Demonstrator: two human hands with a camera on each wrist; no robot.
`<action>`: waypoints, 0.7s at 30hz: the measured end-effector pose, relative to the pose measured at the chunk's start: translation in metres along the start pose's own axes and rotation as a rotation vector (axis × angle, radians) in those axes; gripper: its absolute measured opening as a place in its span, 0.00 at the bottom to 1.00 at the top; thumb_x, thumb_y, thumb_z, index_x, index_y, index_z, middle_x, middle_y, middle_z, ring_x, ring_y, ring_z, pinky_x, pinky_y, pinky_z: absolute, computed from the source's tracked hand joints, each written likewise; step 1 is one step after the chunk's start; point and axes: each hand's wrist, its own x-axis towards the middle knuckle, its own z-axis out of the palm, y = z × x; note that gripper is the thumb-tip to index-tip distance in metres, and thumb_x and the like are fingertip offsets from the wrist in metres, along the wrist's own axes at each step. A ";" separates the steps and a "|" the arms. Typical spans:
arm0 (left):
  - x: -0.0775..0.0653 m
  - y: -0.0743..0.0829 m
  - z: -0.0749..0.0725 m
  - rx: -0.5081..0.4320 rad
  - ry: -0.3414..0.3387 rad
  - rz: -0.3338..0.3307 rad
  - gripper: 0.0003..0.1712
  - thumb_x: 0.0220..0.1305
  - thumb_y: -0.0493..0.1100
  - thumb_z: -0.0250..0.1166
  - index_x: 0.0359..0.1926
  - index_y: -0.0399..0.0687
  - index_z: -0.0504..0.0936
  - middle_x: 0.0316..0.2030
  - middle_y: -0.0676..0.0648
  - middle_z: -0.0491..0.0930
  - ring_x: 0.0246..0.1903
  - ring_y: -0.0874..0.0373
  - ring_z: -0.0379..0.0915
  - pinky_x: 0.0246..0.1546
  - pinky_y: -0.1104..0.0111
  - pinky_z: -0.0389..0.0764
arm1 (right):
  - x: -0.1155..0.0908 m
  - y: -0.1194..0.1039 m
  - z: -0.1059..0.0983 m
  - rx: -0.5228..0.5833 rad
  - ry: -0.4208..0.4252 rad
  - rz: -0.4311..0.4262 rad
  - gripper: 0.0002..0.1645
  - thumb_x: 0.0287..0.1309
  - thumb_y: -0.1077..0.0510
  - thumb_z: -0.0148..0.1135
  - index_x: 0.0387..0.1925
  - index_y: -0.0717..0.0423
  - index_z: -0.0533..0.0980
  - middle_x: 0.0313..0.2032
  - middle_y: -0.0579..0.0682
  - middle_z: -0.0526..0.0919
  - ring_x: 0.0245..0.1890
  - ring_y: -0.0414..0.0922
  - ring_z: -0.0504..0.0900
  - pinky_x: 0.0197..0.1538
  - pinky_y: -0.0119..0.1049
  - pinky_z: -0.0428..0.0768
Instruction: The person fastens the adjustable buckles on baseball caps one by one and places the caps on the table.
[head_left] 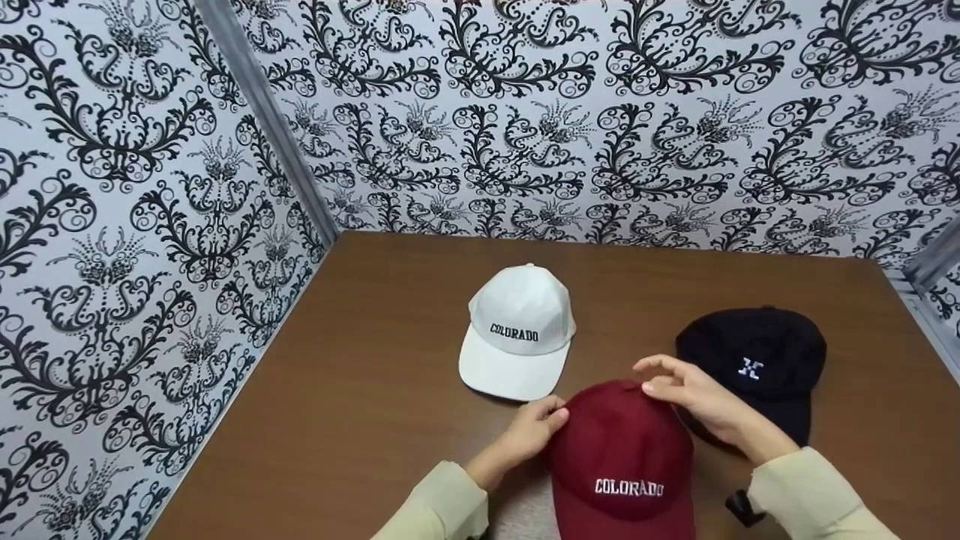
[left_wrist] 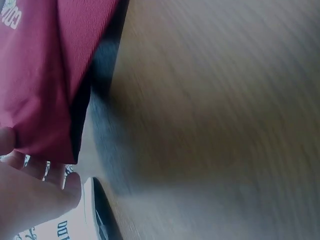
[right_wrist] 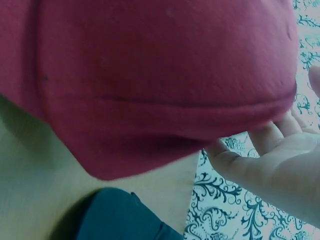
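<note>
A dark red baseball cap (head_left: 622, 442) with white COLORADO lettering is at the near middle of the head view, its brim toward me. My left hand (head_left: 529, 431) pinches the cap's left edge. In the left wrist view its thumb lies on the red cloth (left_wrist: 37, 85) and the fingers pass behind the edge. At the top of the cap is my right hand (head_left: 697, 397), its fingers loosely bent. The right wrist view shows those fingers (right_wrist: 267, 137) touching the far lower rim, while the thumb stands apart from the cloth. Part of the brim is cut off by the frame.
A white COLORADO cap (head_left: 517, 334) sits on the brown table (head_left: 360, 360) beyond my left hand. To the right lies a black cap (head_left: 757, 352) with a small white emblem, partly behind my right hand. Patterned walls (head_left: 525, 112) border the table at the back and sides.
</note>
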 end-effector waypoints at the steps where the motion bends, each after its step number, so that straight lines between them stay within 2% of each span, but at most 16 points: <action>1: 0.000 -0.001 0.000 -0.049 -0.004 -0.026 0.10 0.61 0.37 0.51 0.31 0.32 0.73 0.23 0.49 0.71 0.25 0.66 0.63 0.28 0.75 0.66 | -0.001 0.000 -0.002 -0.003 -0.009 0.005 0.12 0.59 0.58 0.50 0.45 0.44 0.67 0.33 0.41 0.78 0.35 0.36 0.76 0.41 0.31 0.71; 4: 0.002 -0.006 0.001 -0.245 -0.008 -0.122 0.12 0.63 0.38 0.48 0.33 0.31 0.71 0.23 0.52 0.68 0.25 0.64 0.64 0.28 0.73 0.66 | -0.002 0.003 -0.008 0.021 -0.049 0.007 0.14 0.59 0.60 0.49 0.47 0.45 0.67 0.31 0.40 0.77 0.34 0.35 0.75 0.42 0.32 0.71; 7: 0.003 -0.008 0.001 -0.408 -0.004 -0.197 0.11 0.63 0.40 0.47 0.31 0.36 0.71 0.22 0.54 0.68 0.25 0.64 0.64 0.28 0.74 0.66 | -0.003 0.008 -0.014 0.079 -0.108 0.002 0.17 0.58 0.64 0.48 0.48 0.47 0.67 0.27 0.38 0.77 0.32 0.35 0.75 0.42 0.32 0.71; 11: 0.006 -0.011 0.003 -0.541 0.014 -0.251 0.09 0.62 0.41 0.47 0.28 0.46 0.71 0.22 0.55 0.69 0.24 0.65 0.65 0.28 0.74 0.67 | -0.004 0.014 -0.019 0.144 -0.160 0.005 0.19 0.56 0.67 0.47 0.48 0.48 0.67 0.27 0.38 0.78 0.32 0.35 0.76 0.44 0.32 0.70; 15: 0.007 -0.012 0.003 -0.571 0.049 -0.264 0.07 0.61 0.40 0.47 0.28 0.48 0.71 0.22 0.55 0.69 0.25 0.65 0.65 0.29 0.74 0.67 | -0.006 0.021 -0.023 0.164 -0.171 0.016 0.22 0.53 0.69 0.47 0.50 0.50 0.67 0.30 0.39 0.79 0.33 0.35 0.75 0.44 0.34 0.69; 18: 0.007 -0.011 0.002 -0.526 0.080 -0.268 0.05 0.57 0.38 0.49 0.30 0.44 0.71 0.24 0.55 0.69 0.26 0.65 0.65 0.30 0.74 0.66 | -0.009 0.028 -0.028 0.147 -0.183 0.018 0.26 0.50 0.72 0.45 0.52 0.54 0.64 0.35 0.42 0.80 0.37 0.36 0.75 0.44 0.34 0.68; 21: 0.007 -0.010 -0.001 -0.438 0.127 -0.268 0.10 0.48 0.33 0.49 0.34 0.37 0.73 0.25 0.55 0.70 0.24 0.65 0.64 0.26 0.75 0.65 | -0.012 0.036 -0.033 0.092 -0.182 0.050 0.29 0.46 0.73 0.44 0.54 0.62 0.61 0.40 0.43 0.80 0.41 0.37 0.75 0.43 0.34 0.68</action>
